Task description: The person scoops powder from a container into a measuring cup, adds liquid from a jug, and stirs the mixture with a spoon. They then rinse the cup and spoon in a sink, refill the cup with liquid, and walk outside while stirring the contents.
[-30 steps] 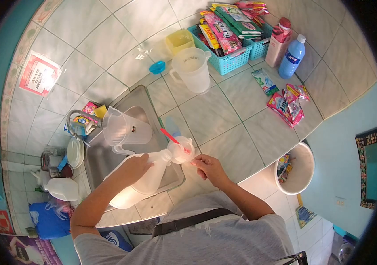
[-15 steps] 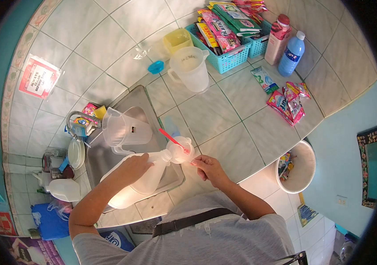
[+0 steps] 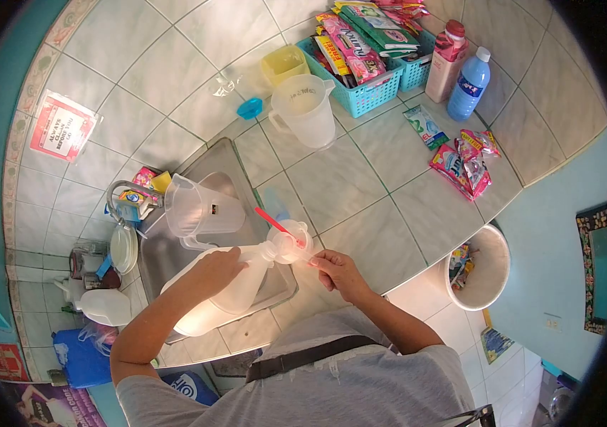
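Observation:
My left hand [image 3: 217,274] is wrapped around the upper part of a big translucent white jug [image 3: 245,290], which lies tilted over the sink's near edge. The jug's neck meets the rim of a small translucent cup [image 3: 299,232]. A red plastic spoon or stick [image 3: 269,218] leans in this cup, its lower end inside. With thumb and fingers pinched, my right hand [image 3: 339,275] grips the cup's near right side, where a pale handle seems to stick out. Whether liquid is flowing from the jug cannot be made out.
A clear pitcher [image 3: 204,206] stands in the steel sink [image 3: 165,256] beside the faucet [image 3: 113,192]. Behind are another pitcher [image 3: 303,114], blue baskets [image 3: 371,99] of sachets and two bottles, one blue [image 3: 468,85]. Sachets [image 3: 460,171] lie at right; a white bin [image 3: 495,274] stands below.
Both hands, the jug and the cup hold nearly the same positions. A pale strip between the cup and my right fingers shows slightly more plainly now.

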Demonstrator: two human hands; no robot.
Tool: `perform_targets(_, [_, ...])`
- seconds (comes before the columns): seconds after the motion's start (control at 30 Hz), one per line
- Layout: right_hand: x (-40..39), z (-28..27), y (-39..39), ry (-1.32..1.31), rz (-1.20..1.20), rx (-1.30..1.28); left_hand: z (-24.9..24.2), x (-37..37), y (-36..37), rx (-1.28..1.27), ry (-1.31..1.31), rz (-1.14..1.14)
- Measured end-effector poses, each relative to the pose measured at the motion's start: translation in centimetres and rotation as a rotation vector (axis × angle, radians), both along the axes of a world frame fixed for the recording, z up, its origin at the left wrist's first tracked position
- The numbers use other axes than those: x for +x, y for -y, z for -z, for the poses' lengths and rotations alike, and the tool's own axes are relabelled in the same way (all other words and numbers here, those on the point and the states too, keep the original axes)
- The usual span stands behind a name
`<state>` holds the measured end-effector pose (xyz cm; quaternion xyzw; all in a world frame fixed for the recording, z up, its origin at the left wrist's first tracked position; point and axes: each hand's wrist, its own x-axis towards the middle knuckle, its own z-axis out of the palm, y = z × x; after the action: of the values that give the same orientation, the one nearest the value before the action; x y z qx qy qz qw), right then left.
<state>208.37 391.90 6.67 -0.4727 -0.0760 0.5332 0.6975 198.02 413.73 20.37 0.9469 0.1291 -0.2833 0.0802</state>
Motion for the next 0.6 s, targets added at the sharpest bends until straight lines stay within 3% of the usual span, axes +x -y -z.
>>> perform_targets(0.6, [-0.06,0.91,0.18,-0.027,0.008,0.03,-0.3,0.59,0.32,0.011,-0.049,-0.012])
